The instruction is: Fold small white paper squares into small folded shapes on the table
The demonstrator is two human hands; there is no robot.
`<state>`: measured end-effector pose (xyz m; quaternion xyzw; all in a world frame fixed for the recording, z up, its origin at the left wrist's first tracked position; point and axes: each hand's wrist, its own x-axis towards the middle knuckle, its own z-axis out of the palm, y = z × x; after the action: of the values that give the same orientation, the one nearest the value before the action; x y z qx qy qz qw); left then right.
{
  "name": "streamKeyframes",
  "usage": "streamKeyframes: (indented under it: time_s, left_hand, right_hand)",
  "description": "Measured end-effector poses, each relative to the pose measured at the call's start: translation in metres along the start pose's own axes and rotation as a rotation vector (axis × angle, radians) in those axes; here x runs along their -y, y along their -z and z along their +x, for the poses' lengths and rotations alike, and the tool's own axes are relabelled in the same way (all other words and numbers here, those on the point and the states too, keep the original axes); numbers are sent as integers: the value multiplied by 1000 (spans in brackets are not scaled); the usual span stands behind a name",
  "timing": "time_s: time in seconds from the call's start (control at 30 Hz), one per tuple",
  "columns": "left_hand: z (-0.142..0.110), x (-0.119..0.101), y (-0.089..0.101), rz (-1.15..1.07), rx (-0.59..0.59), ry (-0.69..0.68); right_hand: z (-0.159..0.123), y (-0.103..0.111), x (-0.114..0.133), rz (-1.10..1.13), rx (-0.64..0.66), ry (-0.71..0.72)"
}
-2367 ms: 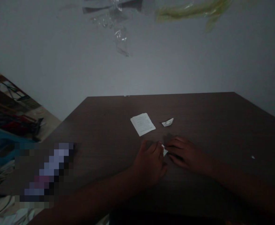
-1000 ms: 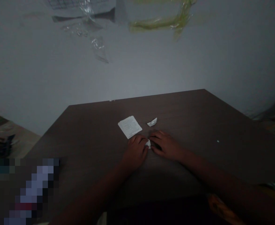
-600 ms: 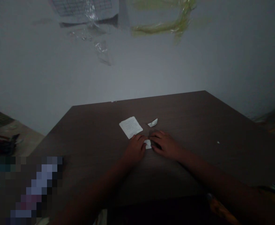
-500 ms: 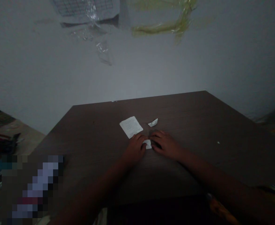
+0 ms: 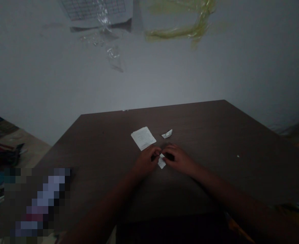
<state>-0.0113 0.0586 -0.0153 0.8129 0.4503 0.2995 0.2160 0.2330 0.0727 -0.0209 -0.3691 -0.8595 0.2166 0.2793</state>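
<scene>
A small white folded paper [image 5: 162, 161] sits between my two hands on the dark brown table [image 5: 100, 159]. My left hand [image 5: 146, 161] pinches its left side with curled fingers. My right hand [image 5: 178, 159] pinches its right side the same way. Just beyond my left hand lies a stack of white paper squares [image 5: 143, 138]. A tiny folded paper boat [image 5: 167, 134] rests a little to the right of that stack.
A pale wall rises behind the table, with clear plastic and a yellowish strip [image 5: 180, 32] stuck high on it. A small white scrap [image 5: 238, 156] lies on the table's right side. Clutter sits on the floor at the left [image 5: 1, 159].
Both hands have drawn slightly nearer to me with the small paper, which now hangs a little lower between my fingertips. The camera view has shifted a bit.
</scene>
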Motion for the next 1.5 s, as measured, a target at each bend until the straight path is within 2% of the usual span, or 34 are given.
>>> streamKeyframes:
  time_s: [0.17, 0.37, 0.5, 0.6, 0.73, 0.93, 1.17, 1.37, 1.5]
  left_hand:
    - [-3, 4, 2, -57, -16, -26]
    - [-6, 12, 5, -84, -37, -57]
    - [-7, 12, 8, -37, -25, -86]
    - [-8, 11, 11, 42, -19, -100]
    - [-12, 6, 14, 166, -2, -103]
    - [-17, -4, 16, 266, 75, -104]
    - [-16, -6, 14, 295, 98, -18]
    - [-15, -14, 12, 249, 62, 218]
    - [-14, -15, 11, 258, 43, 289]
  right_hand:
    - [-1, -5, 8, 118, -15, -158]
    - [-5, -6, 14, 287, -106, -232]
    - [-5, -1, 21, 266, -163, -190]
    - [-7, 1, 21, 188, -183, -96]
    - [-15, 1, 14, -32, -127, 37]
    - [-23, -1, 7, -182, -33, 48]
    - [-20, -2, 6, -190, -22, 6]
    - [-17, 0, 3, -116, -55, -65]
    - [-11, 0, 4, -55, -61, -177]
